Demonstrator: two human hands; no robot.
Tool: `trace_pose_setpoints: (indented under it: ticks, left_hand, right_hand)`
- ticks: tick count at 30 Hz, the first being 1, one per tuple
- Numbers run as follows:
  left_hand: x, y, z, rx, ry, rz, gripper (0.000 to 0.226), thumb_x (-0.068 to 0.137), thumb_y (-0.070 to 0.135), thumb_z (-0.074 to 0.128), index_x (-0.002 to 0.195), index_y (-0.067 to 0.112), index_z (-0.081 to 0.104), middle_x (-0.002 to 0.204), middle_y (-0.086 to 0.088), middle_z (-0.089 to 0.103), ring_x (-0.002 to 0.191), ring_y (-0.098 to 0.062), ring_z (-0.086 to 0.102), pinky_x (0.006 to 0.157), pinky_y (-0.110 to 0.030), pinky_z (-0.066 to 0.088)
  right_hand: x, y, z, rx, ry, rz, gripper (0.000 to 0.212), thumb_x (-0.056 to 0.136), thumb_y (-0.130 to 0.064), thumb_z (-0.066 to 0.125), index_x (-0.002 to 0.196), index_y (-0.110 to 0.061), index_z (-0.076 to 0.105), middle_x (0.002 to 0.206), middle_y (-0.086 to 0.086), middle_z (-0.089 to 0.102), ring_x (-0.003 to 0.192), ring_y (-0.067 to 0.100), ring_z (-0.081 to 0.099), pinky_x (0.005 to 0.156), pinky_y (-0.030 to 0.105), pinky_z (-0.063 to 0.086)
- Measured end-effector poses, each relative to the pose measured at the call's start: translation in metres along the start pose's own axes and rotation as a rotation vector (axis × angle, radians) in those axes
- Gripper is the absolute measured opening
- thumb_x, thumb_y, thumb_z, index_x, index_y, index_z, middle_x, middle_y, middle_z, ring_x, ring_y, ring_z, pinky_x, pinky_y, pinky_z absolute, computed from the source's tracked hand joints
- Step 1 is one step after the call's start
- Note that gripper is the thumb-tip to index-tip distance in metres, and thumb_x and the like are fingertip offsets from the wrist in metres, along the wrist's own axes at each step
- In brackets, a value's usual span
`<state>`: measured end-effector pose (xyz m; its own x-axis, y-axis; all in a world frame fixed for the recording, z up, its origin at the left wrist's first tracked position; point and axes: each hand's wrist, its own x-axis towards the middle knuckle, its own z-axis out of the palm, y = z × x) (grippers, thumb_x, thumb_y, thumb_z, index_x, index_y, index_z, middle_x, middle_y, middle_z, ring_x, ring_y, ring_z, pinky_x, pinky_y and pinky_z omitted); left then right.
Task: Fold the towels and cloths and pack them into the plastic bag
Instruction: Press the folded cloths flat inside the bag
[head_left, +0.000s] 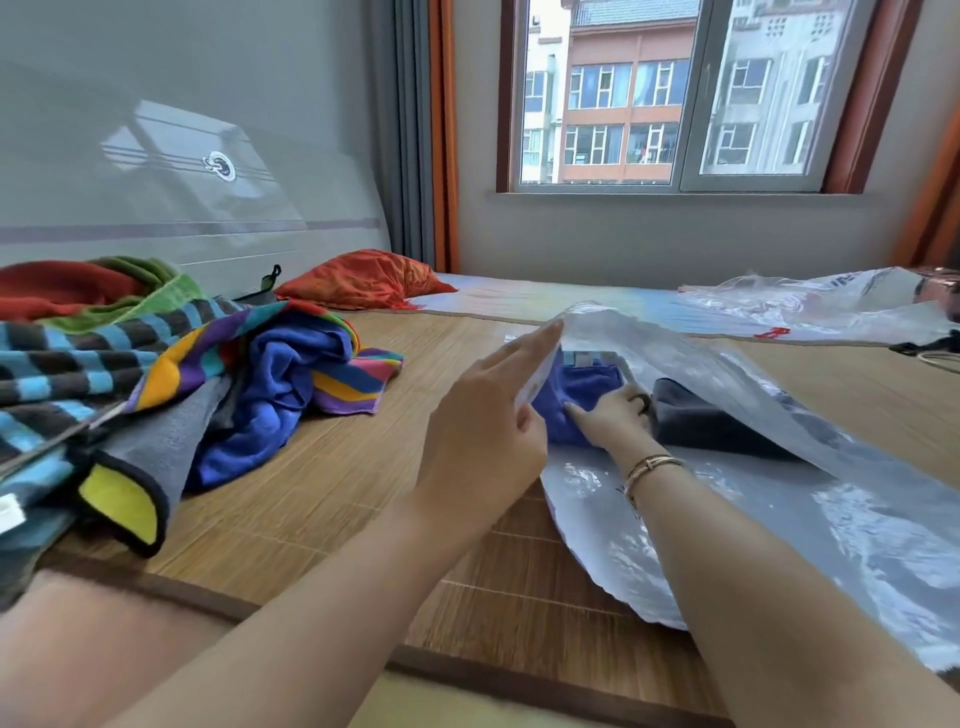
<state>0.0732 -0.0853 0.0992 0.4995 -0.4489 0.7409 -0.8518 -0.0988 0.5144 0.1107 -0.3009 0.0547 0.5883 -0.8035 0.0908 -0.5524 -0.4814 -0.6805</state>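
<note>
A clear plastic bag (779, 499) lies on the bamboo mat (322, 499) at the right. My left hand (488, 415) holds its upper flap up, thumb pinching the edge. Under the flap my right hand (615, 415) presses with straight fingers on a folded blue cloth (576, 389) inside the bag's mouth. A folded dark grey cloth (696, 410) lies next to it, deeper in the bag. At the left sits a pile of unfolded towels: a blue one (280, 395), a rainbow-striped one (343, 379), a black-and-blue striped one (67, 364) and a grey one with a yellow corner (140, 457).
An orange cushion (363, 278) lies at the back by the headboard. Red and green cloths (104, 286) top the pile at far left. A second clear plastic bag (810, 301) rests at the back right under the window. My leg (78, 649) is at bottom left.
</note>
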Motion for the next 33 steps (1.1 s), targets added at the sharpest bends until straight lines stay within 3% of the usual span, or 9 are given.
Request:
trace_pose_setpoints:
  ticks: [5,8,11,15,21,25,27,30,33]
  left_hand:
    - [-0.003,-0.003,-0.001,-0.017,-0.008,0.008,0.080,0.076,-0.010,0.051,0.142,0.034,0.045,0.143,0.020,0.047,0.131,0.000,0.042,0.086,-0.037,0.056]
    - [-0.004,-0.002,0.000,-0.021,-0.003,0.020,0.079,0.076,-0.010,0.052,0.142,0.033,0.046,0.142,0.017,0.049,0.131,-0.003,0.045,0.084,-0.039,0.057]
    - [-0.003,0.002,0.000,-0.018,0.009,0.030,0.078,0.077,-0.009,0.053,0.142,0.034,0.046,0.142,0.014,0.050,0.131,-0.004,0.046,0.088,-0.039,0.055]
    - [-0.003,-0.001,-0.003,-0.047,-0.001,0.047,0.078,0.076,-0.009,0.051,0.140,0.037,0.047,0.140,0.019,0.050,0.128,0.000,0.047,0.084,-0.034,0.056]
    - [-0.015,-0.008,-0.009,0.010,-0.062,0.032,0.081,0.079,-0.006,0.052,0.141,0.046,0.041,0.142,0.028,0.044,0.127,0.003,0.045,0.090,-0.025,0.051]
    - [-0.035,-0.012,-0.012,0.084,-0.145,-0.003,0.084,0.083,-0.006,0.047,0.143,0.051,0.033,0.139,0.040,0.032,0.125,0.000,0.047,0.086,-0.031,0.054]
    - [-0.044,-0.014,-0.016,0.113,-0.183,-0.033,0.082,0.082,-0.007,0.046,0.141,0.049,0.036,0.141,0.039,0.028,0.129,0.000,0.043,0.094,-0.021,0.047]
    - [-0.058,-0.016,-0.028,0.071,-0.231,-0.063,0.067,0.081,-0.008,0.048,0.128,0.039,0.057,0.141,0.037,0.027,0.127,0.003,0.038,0.097,-0.004,0.029]
    - [-0.074,-0.023,-0.053,0.069,-0.210,-0.064,0.048,0.081,-0.007,0.051,0.106,0.030,0.070,0.142,0.015,0.047,0.126,-0.009,0.046,0.105,-0.022,0.034]
  right_hand:
    - [-0.028,0.016,0.011,-0.545,0.277,-0.387,0.074,0.094,-0.044,0.051,0.149,-0.012,0.013,0.152,0.013,0.016,0.137,0.033,0.023,0.106,0.045,0.030]
    - [-0.038,0.014,0.012,-0.629,0.200,-0.623,0.051,0.094,-0.031,0.050,0.141,-0.022,0.032,0.146,0.009,0.025,0.125,0.033,0.033,0.093,0.043,0.040]
    - [-0.033,0.008,0.022,-0.531,0.016,-0.617,0.050,0.096,-0.038,0.043,0.144,-0.025,0.032,0.150,0.009,0.026,0.129,0.036,0.033,0.092,0.046,0.044]
    - [0.000,0.007,0.036,-0.478,-0.271,-0.424,0.067,0.095,-0.056,0.030,0.150,-0.045,-0.006,0.162,-0.001,-0.011,0.145,0.045,-0.006,0.110,0.065,0.020]
    - [-0.024,-0.001,0.026,-0.599,-0.314,-0.438,0.061,0.099,-0.052,0.023,0.153,-0.037,-0.001,0.161,0.004,-0.014,0.144,0.046,-0.012,0.112,0.067,0.010]
    - [-0.091,0.004,-0.015,-0.674,-0.343,-0.539,0.062,0.102,-0.045,0.030,0.155,-0.024,0.004,0.162,0.009,-0.009,0.147,0.040,-0.002,0.116,0.054,0.013]
    - [-0.127,0.007,-0.035,-0.658,-0.309,-0.576,0.065,0.100,-0.046,0.035,0.155,-0.025,0.006,0.162,0.008,0.001,0.148,0.034,0.007,0.115,0.048,0.022]
    - [-0.179,0.005,-0.060,-0.676,-0.137,-0.748,0.046,0.098,-0.042,0.038,0.140,-0.022,0.038,0.146,0.003,0.040,0.134,0.023,0.038,0.094,0.035,0.041]
    - [-0.220,-0.013,-0.074,-0.604,-0.049,-0.862,0.032,0.097,-0.041,0.037,0.115,-0.021,0.054,0.116,-0.004,0.059,0.110,0.021,0.055,0.072,0.031,0.042]
